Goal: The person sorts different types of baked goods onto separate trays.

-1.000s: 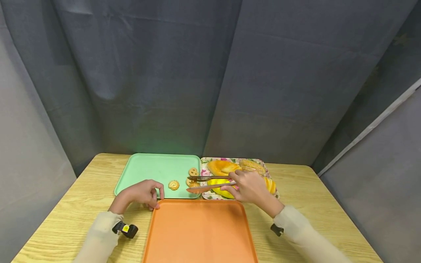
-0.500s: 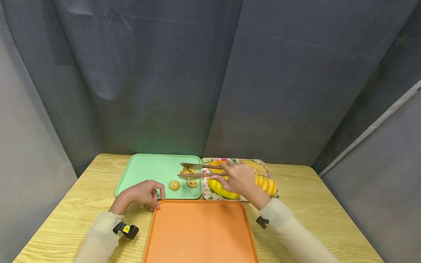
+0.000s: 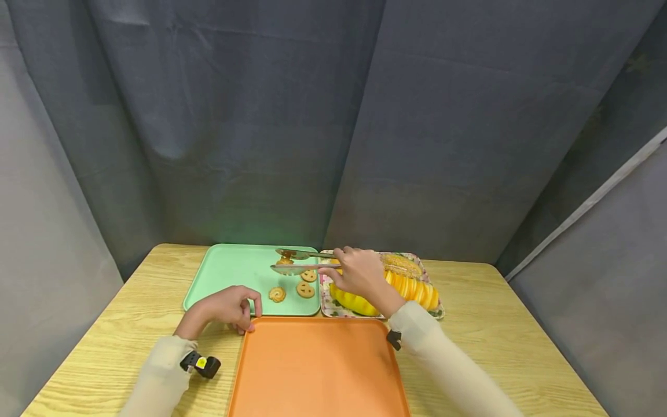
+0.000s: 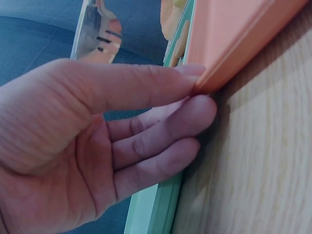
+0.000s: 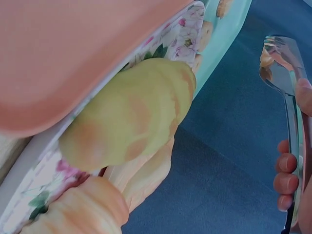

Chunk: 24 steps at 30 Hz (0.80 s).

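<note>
Here my right hand (image 3: 356,272) grips a pair of metal tongs (image 3: 302,262), fingers curled around the handles, and holds them above the far right part of the green tray (image 3: 229,272). The two tips stand a little apart with a small cookie (image 3: 285,260) between them, though I cannot tell whether they actually clamp it. In the right wrist view one shiny tong blade (image 5: 280,66) runs up past my fingertips (image 5: 285,183). Three more cookies lie on the green tray near its right edge: a swirl cookie (image 3: 277,294), a round cookie (image 3: 304,289) just beside it, and another (image 3: 310,275) slightly farther back. My left hand (image 3: 226,308) rests at the far left corner of the orange tray (image 3: 318,370), where that tray meets the near edge of the green one; in the left wrist view the thumb (image 4: 122,85) and fingers (image 4: 161,131) lie fairly straight and close together, their tips touching the orange corner. To the right of the green tray, touching it, a floral tray (image 3: 328,301) holds a yellow bun (image 3: 351,302) and other breads. All the trays sit on the wooden desk (image 3: 104,347).
</note>
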Each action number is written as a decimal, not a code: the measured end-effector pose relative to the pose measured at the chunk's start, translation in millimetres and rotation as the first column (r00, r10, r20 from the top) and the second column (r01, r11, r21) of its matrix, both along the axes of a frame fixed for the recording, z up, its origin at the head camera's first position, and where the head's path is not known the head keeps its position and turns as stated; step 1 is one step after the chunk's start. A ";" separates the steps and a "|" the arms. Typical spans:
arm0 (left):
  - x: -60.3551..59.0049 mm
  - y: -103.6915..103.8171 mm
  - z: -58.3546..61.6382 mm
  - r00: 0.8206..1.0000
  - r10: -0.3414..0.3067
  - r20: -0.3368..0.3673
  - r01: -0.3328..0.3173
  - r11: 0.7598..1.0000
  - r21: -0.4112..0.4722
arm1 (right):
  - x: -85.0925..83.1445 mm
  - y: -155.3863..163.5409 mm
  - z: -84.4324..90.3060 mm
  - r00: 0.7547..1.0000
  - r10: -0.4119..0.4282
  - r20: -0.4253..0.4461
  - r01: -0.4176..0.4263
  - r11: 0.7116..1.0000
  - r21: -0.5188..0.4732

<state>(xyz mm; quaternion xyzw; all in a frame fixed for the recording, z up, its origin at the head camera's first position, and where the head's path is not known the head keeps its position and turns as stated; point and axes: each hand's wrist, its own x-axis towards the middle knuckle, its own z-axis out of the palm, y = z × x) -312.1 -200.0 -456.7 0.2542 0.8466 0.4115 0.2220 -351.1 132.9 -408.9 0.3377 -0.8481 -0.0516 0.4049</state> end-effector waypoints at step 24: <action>-3.0 5.4 0.4 1.000 0.010 0.000 -0.010 1.000 -0.001 | -21.0 -26.3 -9.7 0.953 -0.183 0.242 0.155 0.979 0.132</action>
